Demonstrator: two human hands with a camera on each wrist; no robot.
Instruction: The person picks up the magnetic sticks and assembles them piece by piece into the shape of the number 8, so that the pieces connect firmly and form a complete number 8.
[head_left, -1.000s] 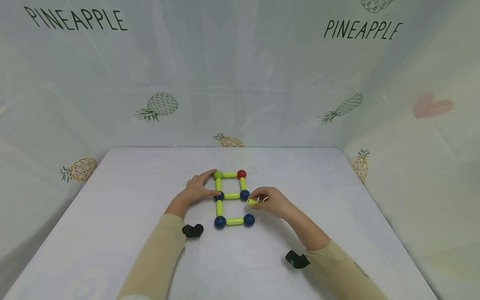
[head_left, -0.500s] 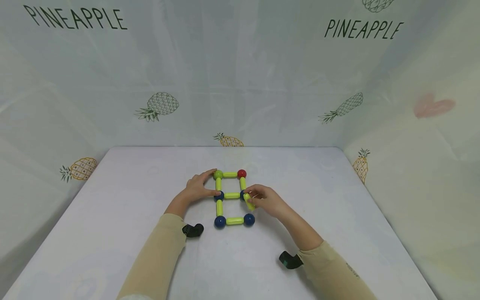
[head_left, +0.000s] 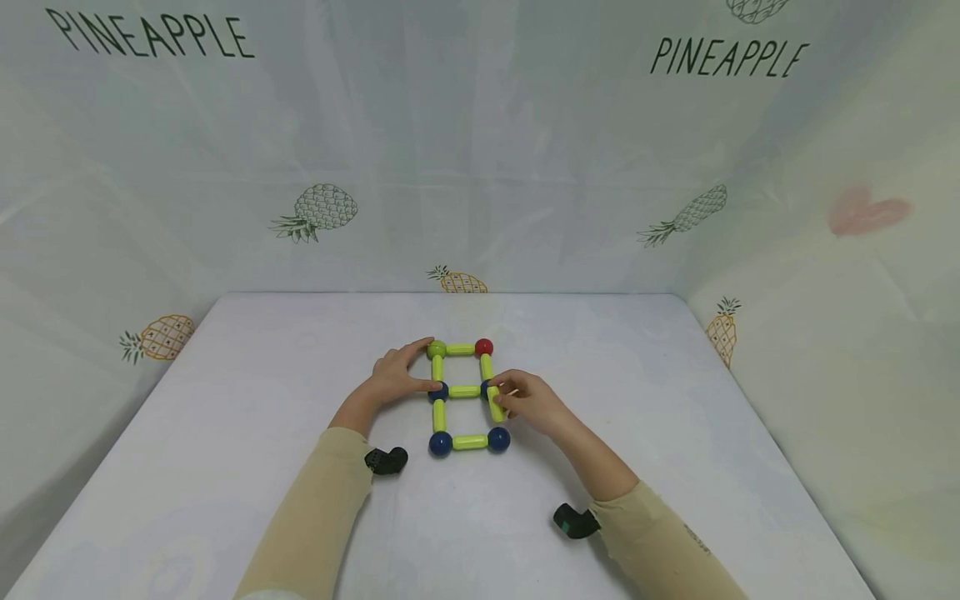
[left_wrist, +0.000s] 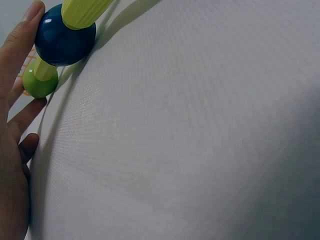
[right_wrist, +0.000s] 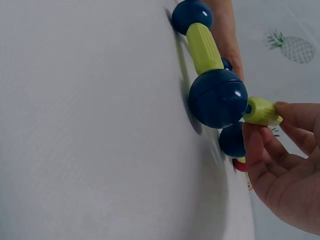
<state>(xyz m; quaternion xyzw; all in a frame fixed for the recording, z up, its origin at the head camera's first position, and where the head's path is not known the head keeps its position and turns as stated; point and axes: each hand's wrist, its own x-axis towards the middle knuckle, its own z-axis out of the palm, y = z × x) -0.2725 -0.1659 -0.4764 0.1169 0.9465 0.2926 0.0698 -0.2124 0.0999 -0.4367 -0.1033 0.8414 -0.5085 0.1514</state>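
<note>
Lower centre of the head view: we see two dark blue balls (head_left: 440,443) joined by a yellow-green rod (head_left: 470,442) on the white table (head_left: 225,467). Just above, right of centre, our right hand (head_left: 534,403) pinches a loose yellow-green rod (head_left: 495,403) between thumb and fingertips, its near end touching the lower right ball (right_wrist: 218,98). At centre left, our left hand (head_left: 393,379) lies relaxed, straight fingers touching the middle blue ball (left_wrist: 64,41) and the green ball (left_wrist: 39,83). Farthest sits the red ball (head_left: 483,347).
</note>
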